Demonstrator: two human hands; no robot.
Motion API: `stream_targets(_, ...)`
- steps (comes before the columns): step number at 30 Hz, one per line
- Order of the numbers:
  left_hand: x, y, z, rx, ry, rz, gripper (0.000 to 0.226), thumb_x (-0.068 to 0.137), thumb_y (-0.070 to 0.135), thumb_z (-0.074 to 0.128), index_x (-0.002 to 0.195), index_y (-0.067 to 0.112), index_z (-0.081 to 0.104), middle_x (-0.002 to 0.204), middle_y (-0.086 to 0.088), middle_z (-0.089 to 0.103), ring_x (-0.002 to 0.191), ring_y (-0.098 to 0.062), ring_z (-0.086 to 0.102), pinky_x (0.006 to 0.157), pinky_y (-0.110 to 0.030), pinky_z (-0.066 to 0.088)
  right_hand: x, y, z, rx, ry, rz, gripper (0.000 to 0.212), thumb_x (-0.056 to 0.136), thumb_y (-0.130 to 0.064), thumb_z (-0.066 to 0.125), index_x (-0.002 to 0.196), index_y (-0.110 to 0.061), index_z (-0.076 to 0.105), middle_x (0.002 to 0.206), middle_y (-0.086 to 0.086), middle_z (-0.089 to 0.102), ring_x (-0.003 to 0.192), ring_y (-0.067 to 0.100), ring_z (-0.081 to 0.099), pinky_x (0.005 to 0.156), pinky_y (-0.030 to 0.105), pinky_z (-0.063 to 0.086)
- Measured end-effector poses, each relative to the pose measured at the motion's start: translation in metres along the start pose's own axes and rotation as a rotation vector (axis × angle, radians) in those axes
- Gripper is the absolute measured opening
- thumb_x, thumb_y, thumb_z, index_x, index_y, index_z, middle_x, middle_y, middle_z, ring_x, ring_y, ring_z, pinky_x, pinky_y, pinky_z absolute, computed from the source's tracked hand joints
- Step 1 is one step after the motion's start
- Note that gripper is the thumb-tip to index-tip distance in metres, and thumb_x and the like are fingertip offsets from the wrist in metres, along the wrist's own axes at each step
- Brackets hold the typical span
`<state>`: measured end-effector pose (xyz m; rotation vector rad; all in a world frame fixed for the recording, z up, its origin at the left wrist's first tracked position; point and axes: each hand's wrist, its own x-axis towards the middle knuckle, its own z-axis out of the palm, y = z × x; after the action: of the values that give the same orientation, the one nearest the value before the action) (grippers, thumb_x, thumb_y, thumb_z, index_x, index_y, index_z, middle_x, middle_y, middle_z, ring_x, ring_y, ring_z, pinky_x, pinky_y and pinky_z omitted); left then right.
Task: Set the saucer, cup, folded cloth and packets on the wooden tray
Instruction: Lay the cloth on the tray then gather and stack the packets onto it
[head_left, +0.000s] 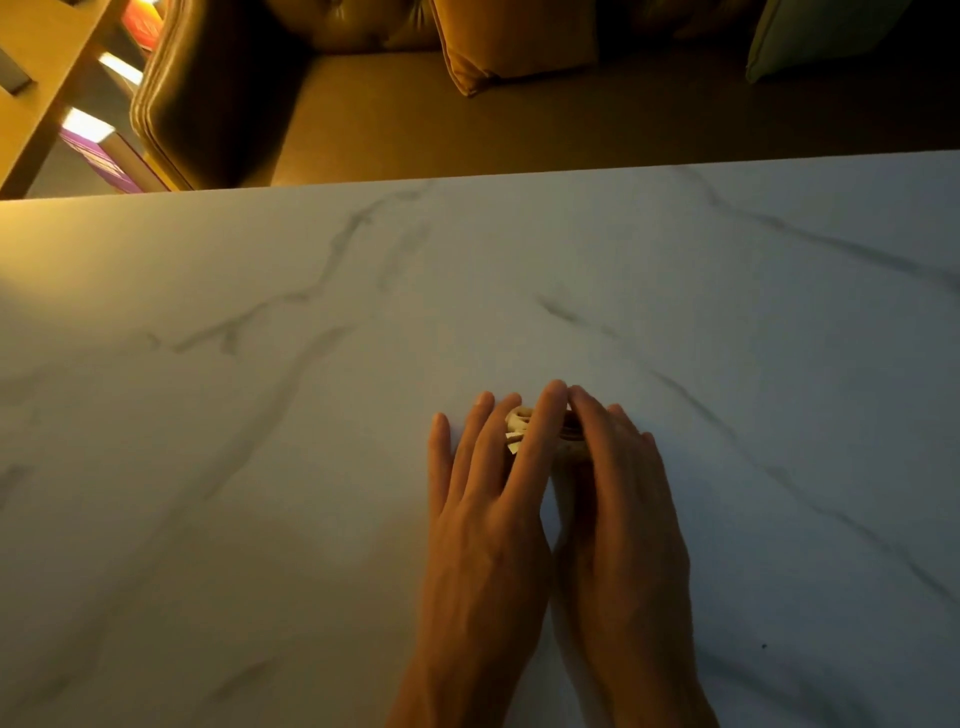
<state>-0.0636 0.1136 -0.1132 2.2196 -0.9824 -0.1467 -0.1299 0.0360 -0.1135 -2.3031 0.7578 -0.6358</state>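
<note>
Both of my hands lie side by side on the white marble table (311, 415), fingertips meeting over a small bundle of pale packets (517, 423). My left hand (488, 509) covers the bundle's left side, and my right hand (618, 509) closes in from the right. Only a small beige part of the packets shows between the fingers. No tray, saucer, cup or cloth appears in view.
Beyond the table's far edge stands a brown leather sofa (218, 88) with an orange cushion (514, 41) and a pale cushion (810, 36). A wooden frame (47, 78) and purple item (109, 161) sit at the upper left.
</note>
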Motion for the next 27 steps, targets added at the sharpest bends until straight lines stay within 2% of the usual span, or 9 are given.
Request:
stream_targets(3,0.0,0.0,0.001,-0.014,0.03,-0.016,0.094,0.077,-0.012,0.073,0.148,0.027,0.025,0.15,-0.006,0.045,0.149,-0.024,0.023,0.119,-0.057,0.02,-0.001,0.001,0.0,0.04,0.028,0.027,0.057,0.092,-0.015,0.058,0.143,-0.022,0.034,0.143,-0.012,0.041,0.139,0.02,0.039,0.107,0.053,0.041)
stream_targets(8,0.0,0.001,0.001,-0.097,0.091,-0.015,0.081,0.081,-0.015,0.067,0.145,0.021,0.033,0.151,-0.008,0.044,0.149,-0.022,0.024,0.122,-0.048,0.017,-0.002,0.001,0.0,0.062,0.05,0.017,0.052,0.097,-0.021,0.05,0.145,-0.026,0.029,0.147,-0.03,0.024,0.144,0.006,0.025,0.114,0.042,0.033)
stream_targets(11,0.003,0.004,0.0,-0.092,0.125,-0.041,0.041,0.103,0.018,0.04,0.144,0.017,0.041,0.151,-0.008,0.044,0.148,-0.024,0.026,0.121,-0.051,0.021,0.0,0.0,0.003,-0.013,-0.013,0.009,0.055,0.095,-0.035,0.043,0.146,-0.032,0.021,0.144,-0.047,-0.003,0.14,-0.017,0.001,0.115,0.037,0.026)
stream_targets(12,0.005,0.006,-0.001,-0.078,0.116,-0.084,0.046,0.106,0.034,0.024,0.144,0.015,0.043,0.151,-0.007,0.045,0.148,-0.024,0.028,0.121,-0.051,0.021,0.001,0.001,0.004,-0.018,-0.024,0.01,0.056,0.095,-0.039,0.039,0.146,-0.032,0.019,0.143,-0.048,-0.005,0.139,-0.018,-0.001,0.114,0.038,0.025)
stream_targets(14,0.006,0.006,-0.003,-0.09,0.105,-0.089,0.055,0.105,0.041,0.015,0.141,0.015,0.047,0.146,-0.003,0.051,0.146,-0.02,0.033,0.122,-0.049,0.02,0.001,0.003,0.005,0.021,-0.03,0.005,0.054,0.096,-0.037,0.037,0.148,-0.031,0.02,0.149,-0.039,0.007,0.143,-0.01,0.007,0.115,0.042,0.029)
stream_targets(16,0.004,0.001,-0.002,-0.103,0.114,-0.063,0.039,0.102,0.013,0.038,0.139,0.017,0.049,0.142,0.0,0.055,0.144,-0.018,0.035,0.122,-0.048,0.02,0.0,0.005,0.004,0.054,-0.04,0.001,0.054,0.098,-0.029,0.039,0.149,-0.028,0.022,0.156,-0.018,0.022,0.147,0.004,0.017,0.114,0.045,0.034)
stream_targets(19,0.003,-0.005,0.0,-0.09,0.131,-0.062,0.056,0.086,-0.012,0.053,0.134,0.016,0.053,0.135,-0.001,0.059,0.142,-0.02,0.039,0.121,-0.048,0.023,-0.001,0.004,0.0,0.092,-0.034,0.024,0.052,0.097,-0.039,0.037,0.145,-0.021,0.034,0.151,-0.001,0.039,0.143,0.014,0.032,0.111,0.043,0.039)
stream_targets(23,0.004,-0.001,-0.002,-0.124,0.195,-0.067,0.048,0.088,-0.01,0.054,0.128,0.016,0.057,0.124,-0.001,0.064,0.131,-0.019,0.051,0.118,-0.046,0.029,-0.001,0.003,-0.005,0.193,0.026,0.114,0.037,0.098,-0.03,0.048,0.134,-0.027,0.045,0.13,-0.006,0.057,0.119,0.011,0.056,0.096,0.042,0.052)
stream_targets(27,0.005,0.001,-0.008,-0.266,0.24,-0.118,0.038,0.091,0.005,0.048,0.124,0.024,0.05,0.104,0.03,0.045,0.107,-0.01,0.055,0.102,-0.052,0.046,-0.003,0.002,-0.009,0.278,0.047,0.224,0.035,0.094,-0.033,0.056,0.127,-0.041,0.048,0.123,-0.014,0.061,0.112,0.006,0.06,0.093,0.04,0.055)
